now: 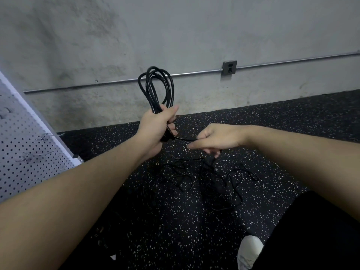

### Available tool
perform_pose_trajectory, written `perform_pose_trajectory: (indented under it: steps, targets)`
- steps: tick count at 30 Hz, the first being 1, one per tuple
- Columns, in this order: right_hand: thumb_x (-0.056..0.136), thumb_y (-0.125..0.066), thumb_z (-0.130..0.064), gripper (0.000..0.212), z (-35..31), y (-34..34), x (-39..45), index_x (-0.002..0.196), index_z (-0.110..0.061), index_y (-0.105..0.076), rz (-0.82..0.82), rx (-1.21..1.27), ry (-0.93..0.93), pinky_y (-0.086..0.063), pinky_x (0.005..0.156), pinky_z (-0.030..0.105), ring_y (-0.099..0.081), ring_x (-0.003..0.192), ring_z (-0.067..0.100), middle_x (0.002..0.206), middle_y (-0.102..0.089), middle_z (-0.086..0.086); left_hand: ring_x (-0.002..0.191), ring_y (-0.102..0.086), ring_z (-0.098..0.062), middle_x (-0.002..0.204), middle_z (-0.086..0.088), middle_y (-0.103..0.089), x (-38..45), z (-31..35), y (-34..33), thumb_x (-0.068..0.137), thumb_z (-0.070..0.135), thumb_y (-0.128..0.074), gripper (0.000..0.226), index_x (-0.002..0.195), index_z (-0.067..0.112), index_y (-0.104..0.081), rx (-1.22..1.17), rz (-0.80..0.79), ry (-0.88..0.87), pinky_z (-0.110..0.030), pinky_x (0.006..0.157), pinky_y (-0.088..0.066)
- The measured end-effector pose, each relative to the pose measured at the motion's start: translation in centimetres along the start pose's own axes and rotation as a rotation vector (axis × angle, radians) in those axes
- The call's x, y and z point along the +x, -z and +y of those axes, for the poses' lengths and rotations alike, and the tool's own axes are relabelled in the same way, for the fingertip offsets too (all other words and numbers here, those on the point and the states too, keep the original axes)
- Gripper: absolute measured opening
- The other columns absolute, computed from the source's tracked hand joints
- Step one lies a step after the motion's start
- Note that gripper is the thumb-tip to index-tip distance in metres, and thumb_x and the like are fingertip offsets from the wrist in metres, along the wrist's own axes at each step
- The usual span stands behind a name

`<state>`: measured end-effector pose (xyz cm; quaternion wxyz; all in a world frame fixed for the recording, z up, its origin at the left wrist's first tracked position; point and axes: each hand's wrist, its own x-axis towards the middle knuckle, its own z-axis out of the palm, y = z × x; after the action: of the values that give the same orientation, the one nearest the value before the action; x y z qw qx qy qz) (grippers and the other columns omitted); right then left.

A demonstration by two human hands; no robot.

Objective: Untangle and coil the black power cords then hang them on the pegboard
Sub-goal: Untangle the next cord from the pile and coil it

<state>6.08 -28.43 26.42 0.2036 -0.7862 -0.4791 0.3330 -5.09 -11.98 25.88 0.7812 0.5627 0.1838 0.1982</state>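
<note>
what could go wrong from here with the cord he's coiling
1. The left hand grips the coiled cord only at its base, so the upright loops may splay or slip loose.
2. The free end pinched by the right hand trails toward the tangled cords on the floor and might snag them.
3. The pegboard hooks sit off to the left; reaching over could loosen the coil.
</note>
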Motion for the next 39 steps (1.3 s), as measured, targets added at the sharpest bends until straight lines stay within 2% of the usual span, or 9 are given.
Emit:
perform_pose_trajectory:
  steps: [5, 12, 17, 21, 24, 27, 30, 34, 39]
  targets:
    - [0.085, -0.066, -0.063, 0.049, 1.9, 1.3, 0.3, 0.063, -0.023, -0.047, 0.058, 0.065, 0.019, -0.05, 0.095, 0.034, -0.055, 0.062, 0.016, 0.058, -0.049, -0.003, 0.049, -0.037, -0.008, 0.064, 0.004, -0.043, 0.1, 0.4, 0.9, 0.096, 0.021, -0.071, 0.034, 0.074, 0.024, -0.045, -0.043, -0.014, 0.019, -0.023, 0.048, -0.042]
    - [0.094, -0.062, -0.055, 0.04, 1.9, 1.5, -0.3, 0.078, -0.019, -0.067, 0.122, 0.038, 0.053, -0.041, 0.064, 0.028, -0.037, 0.052, 0.01, 0.056, -0.044, -0.007, 0.047, -0.042, -0.009, 0.063, 0.004, -0.043, 0.5, 0.6, 2.3, 0.097, 0.022, -0.069, 0.024, 0.085, 0.023, -0.049, 0.048, 0.012, 0.072, -0.027, 0.05, -0.05]
    - [0.077, -0.072, -0.069, 0.065, 1.7, 2.0, -0.3, 0.051, -0.024, -0.033, 0.255, 0.027, -0.013, -0.041, 0.078, 0.034, -0.027, 0.049, 0.011, 0.052, -0.03, -0.007, 0.066, -0.05, -0.012, 0.084, -0.002, -0.051, 0.6, 0.2, 2.7, 0.095, 0.02, -0.072, 0.032, 0.122, 0.019, -0.053, 0.364, 0.064, 0.083, -0.024, 0.05, -0.051]
    - [0.095, -0.062, -0.052, 0.037, 1.6, 2.2, -0.8, 0.075, -0.021, -0.066, 0.163, -0.002, 0.054, -0.039, 0.066, 0.028, -0.034, 0.053, 0.013, 0.057, -0.039, -0.004, 0.071, -0.051, -0.016, 0.08, -0.002, -0.054, 0.4, -0.2, 3.3, 0.099, 0.024, -0.068, 0.012, 0.099, 0.015, -0.06, 0.608, 0.053, 0.065, -0.026, 0.052, -0.051]
    - [0.101, -0.058, -0.044, 0.024, 1.2, 2.2, -1.0, 0.094, -0.027, -0.074, 0.148, -0.077, 0.075, -0.049, 0.083, 0.032, -0.052, 0.062, 0.024, 0.07, -0.063, 0.0, 0.069, -0.053, -0.014, 0.079, -0.002, -0.058, 0.7, -0.6, 3.9, 0.098, 0.026, -0.069, 0.012, 0.094, 0.016, -0.063, 0.601, 0.053, 0.097, -0.034, 0.066, -0.061]
    - [0.106, -0.053, -0.028, 0.023, 0.4, 2.6, -1.3, 0.098, -0.016, -0.072, 0.205, -0.081, 0.052, -0.036, 0.067, 0.017, -0.046, 0.049, -0.002, 0.052, -0.056, -0.025, 0.055, -0.048, -0.01, 0.061, 0.006, -0.054, 1.0, -0.2, 4.1, 0.096, 0.028, -0.069, 0.014, 0.088, 0.018, -0.063, 0.538, 0.019, 0.137, -0.022, 0.048, -0.044]
    - [0.105, -0.053, -0.023, 0.023, 0.2, 2.8, -1.2, 0.1, -0.021, -0.075, 0.244, -0.12, 0.02, -0.037, 0.082, 0.016, -0.054, 0.067, -0.024, 0.069, -0.063, -0.039, 0.05, -0.049, -0.011, 0.056, 0.005, -0.051, 1.3, 0.0, 4.3, 0.097, 0.031, -0.067, 0.027, 0.075, 0.02, -0.058, 0.58, -0.01, 0.164, -0.022, 0.048, -0.038]
    - [0.107, -0.051, -0.024, 0.021, 0.9, 2.7, -1.4, 0.101, -0.018, -0.071, 0.258, -0.023, 0.032, -0.042, 0.074, 0.022, -0.055, 0.053, -0.006, 0.059, -0.059, -0.018, 0.068, -0.069, -0.014, 0.08, 0.0, -0.077, 0.7, -0.8, 4.6, 0.105, 0.022, -0.057, 0.004, 0.102, 0.02, -0.059, 0.773, -0.067, 0.196, -0.028, 0.058, -0.048]
    - [0.105, -0.054, -0.029, 0.021, 0.9, 2.4, -1.2, 0.098, -0.022, -0.073, 0.218, 0.084, 0.067, -0.04, 0.063, 0.025, -0.042, 0.056, 0.007, 0.066, -0.051, -0.005, 0.051, -0.057, -0.01, 0.064, 0.002, -0.063, 0.6, -1.2, 4.4, 0.104, 0.021, -0.059, 0.007, 0.098, 0.02, -0.056, 0.866, -0.049, 0.148, -0.026, 0.053, -0.047]
